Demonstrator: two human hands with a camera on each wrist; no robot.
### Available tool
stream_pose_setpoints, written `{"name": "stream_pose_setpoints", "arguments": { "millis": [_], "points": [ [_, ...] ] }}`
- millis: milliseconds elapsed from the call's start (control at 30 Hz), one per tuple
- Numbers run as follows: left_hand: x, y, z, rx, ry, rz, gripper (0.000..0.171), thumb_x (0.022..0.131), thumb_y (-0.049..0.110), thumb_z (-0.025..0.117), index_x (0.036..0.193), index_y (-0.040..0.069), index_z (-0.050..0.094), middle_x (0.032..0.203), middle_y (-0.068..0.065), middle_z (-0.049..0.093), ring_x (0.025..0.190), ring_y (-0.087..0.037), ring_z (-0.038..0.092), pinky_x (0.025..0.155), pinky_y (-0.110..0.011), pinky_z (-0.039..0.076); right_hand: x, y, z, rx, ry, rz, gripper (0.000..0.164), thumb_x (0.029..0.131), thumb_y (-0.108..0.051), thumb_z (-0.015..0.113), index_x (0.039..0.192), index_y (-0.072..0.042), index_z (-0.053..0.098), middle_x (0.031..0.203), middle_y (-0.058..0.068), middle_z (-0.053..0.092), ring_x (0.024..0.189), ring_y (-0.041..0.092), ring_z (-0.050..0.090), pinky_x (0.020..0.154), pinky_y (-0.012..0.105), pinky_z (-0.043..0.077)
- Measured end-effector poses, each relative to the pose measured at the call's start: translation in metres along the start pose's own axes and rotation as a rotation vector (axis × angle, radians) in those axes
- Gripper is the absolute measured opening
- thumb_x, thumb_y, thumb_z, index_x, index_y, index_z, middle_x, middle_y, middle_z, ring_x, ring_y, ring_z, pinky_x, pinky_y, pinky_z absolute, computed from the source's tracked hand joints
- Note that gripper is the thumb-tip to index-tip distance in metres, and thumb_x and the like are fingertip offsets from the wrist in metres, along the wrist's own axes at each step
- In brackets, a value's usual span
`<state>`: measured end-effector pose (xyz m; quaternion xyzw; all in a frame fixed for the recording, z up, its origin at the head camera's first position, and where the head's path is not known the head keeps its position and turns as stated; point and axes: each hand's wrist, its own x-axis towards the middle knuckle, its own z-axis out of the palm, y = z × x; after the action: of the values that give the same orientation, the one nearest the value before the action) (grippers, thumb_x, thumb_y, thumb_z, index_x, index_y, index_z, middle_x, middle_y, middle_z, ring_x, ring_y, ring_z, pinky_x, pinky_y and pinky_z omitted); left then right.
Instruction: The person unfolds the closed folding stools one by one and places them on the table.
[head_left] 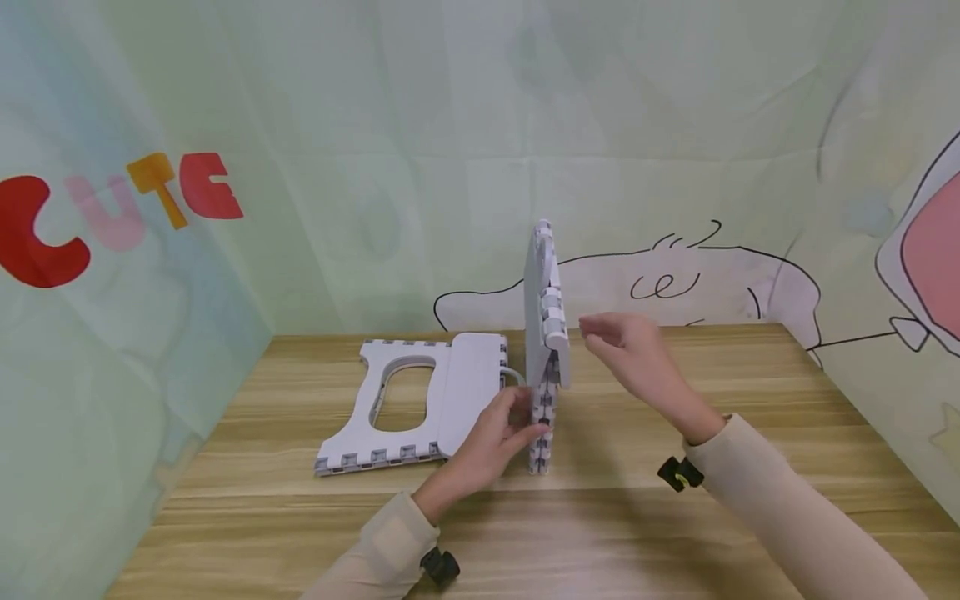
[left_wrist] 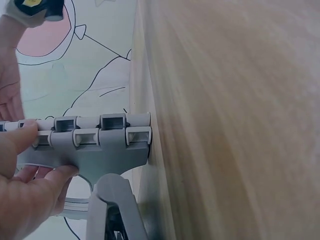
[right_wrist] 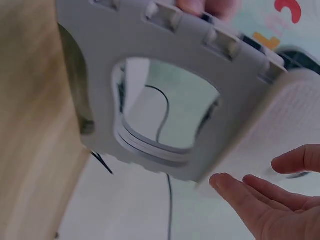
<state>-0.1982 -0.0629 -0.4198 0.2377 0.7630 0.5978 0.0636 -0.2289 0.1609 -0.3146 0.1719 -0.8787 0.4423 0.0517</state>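
A grey-white folding step stool [head_left: 546, 333] stands upright on its edge on the table, seen nearly edge-on in the head view. My left hand [head_left: 491, 437] pinches its lower part, thumb on the hinged edge [left_wrist: 112, 122] and fingers behind the panel. To the right of the stool my right hand [head_left: 630, 350] is raised, its fingers loosely bent and nothing in them. The right wrist view shows a leg panel [right_wrist: 97, 50] with an oval cutout. A second folding step stool [head_left: 472, 383] lies flat on the table to the left, with a similar cutout.
The wood-grain table [head_left: 645, 533] extends toward me and to both sides. A pale printed cloth [head_left: 420, 167] hangs behind it and along its sides, close to the upright stool. Dark wrist cameras [head_left: 440, 567] sit on both sleeves.
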Motion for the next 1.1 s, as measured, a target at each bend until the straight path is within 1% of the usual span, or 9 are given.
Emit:
{"name": "stream_pose_setpoints", "arguments": {
  "millis": [133,267,333,500,600,667,800,933,1100],
  "points": [
    [0.0,0.002,0.0,-0.005,0.0,-0.001,0.041,0.1,0.012,0.062,0.135,-0.001,0.044,0.134,-0.015,0.048,0.126,-0.027,0.049,0.106,-0.036,0.045,-0.008,0.014,0.014,0.039,-0.052,-0.037,0.033,0.1,-0.008,0.054,0.129,0.006,0.061,0.127,0.022,0.064,0.114,0.038,0.063,0.095,0.053,0.052],
    [0.0,0.002,0.0,-0.015,0.0,-0.004,0.04,0.1,0.011,0.062,0.134,-0.001,0.044,0.135,-0.014,0.048,0.127,-0.026,0.049,0.107,-0.034,0.044,-0.016,0.024,0.027,0.092,-0.092,-0.078,0.032,0.098,-0.002,0.055,0.128,0.009,0.061,0.125,0.024,0.064,0.113,0.038,0.063,0.095,0.052,0.052],
    [0.0,0.002,0.0,-0.02,0.001,-0.003,0.04,0.099,0.011,0.062,0.133,-0.001,0.045,0.135,-0.014,0.048,0.127,-0.026,0.049,0.107,-0.033,0.044,-0.019,0.027,0.031,0.112,-0.111,-0.073,0.033,0.097,-0.001,0.055,0.128,0.011,0.06,0.124,0.026,0.064,0.113,0.038,0.063,0.095,0.051,0.052],
    [0.001,0.0,-0.001,-0.023,0.001,-0.002,0.04,0.1,0.011,0.062,0.134,-0.001,0.044,0.135,-0.014,0.047,0.127,-0.026,0.049,0.107,-0.032,0.044,-0.026,0.034,0.042,0.161,-0.158,-0.032,0.039,0.094,-0.004,0.06,0.13,0.012,0.056,0.126,0.028,0.062,0.116,0.043,0.06,0.1,0.052,0.049],
    [0.001,0.0,-0.001,-0.019,0.001,0.005,0.04,0.1,0.011,0.062,0.134,-0.001,0.044,0.135,-0.014,0.047,0.127,-0.026,0.049,0.106,-0.03,0.044,-0.029,0.039,0.049,0.191,-0.169,-0.038,0.044,0.09,-0.006,0.064,0.13,0.011,0.056,0.126,0.027,0.062,0.119,0.043,0.058,0.103,0.052,0.046],
    [0.001,0.0,-0.002,-0.012,0.0,0.01,0.04,0.1,0.012,0.062,0.133,0.0,0.044,0.135,-0.014,0.047,0.127,-0.026,0.05,0.106,-0.03,0.044,-0.031,0.041,0.053,0.204,-0.17,-0.038,0.045,0.089,-0.008,0.068,0.13,0.009,0.057,0.126,0.025,0.063,0.12,0.041,0.058,0.105,0.051,0.045],
    [0.0,0.0,-0.002,-0.011,0.007,0.023,0.04,0.099,0.011,0.062,0.133,0.0,0.045,0.135,-0.013,0.048,0.126,-0.025,0.05,0.106,-0.03,0.044,-0.034,0.044,0.062,0.24,-0.191,-0.04,0.052,0.086,-0.011,0.076,0.131,0.007,0.056,0.126,0.022,0.063,0.122,0.038,0.058,0.107,0.049,0.042],
    [0.0,0.0,-0.001,-0.018,0.01,0.035,0.038,0.099,0.01,0.063,0.131,-0.001,0.045,0.134,-0.014,0.048,0.126,-0.025,0.05,0.107,-0.032,0.043,-0.036,0.049,0.07,0.272,-0.205,-0.069,0.058,0.083,-0.009,0.08,0.132,0.008,0.054,0.129,0.024,0.061,0.124,0.039,0.056,0.107,0.049,0.042],
    [-0.001,-0.002,-0.002,-0.016,-0.001,0.043,0.037,0.098,0.012,0.063,0.128,0.0,0.045,0.132,-0.013,0.05,0.125,-0.024,0.05,0.108,-0.032,0.043,-0.036,0.056,0.078,0.287,-0.197,-0.117,0.059,0.08,-0.005,0.083,0.131,0.006,0.055,0.128,0.022,0.062,0.122,0.036,0.057,0.107,0.046,0.043]
  ]
}}
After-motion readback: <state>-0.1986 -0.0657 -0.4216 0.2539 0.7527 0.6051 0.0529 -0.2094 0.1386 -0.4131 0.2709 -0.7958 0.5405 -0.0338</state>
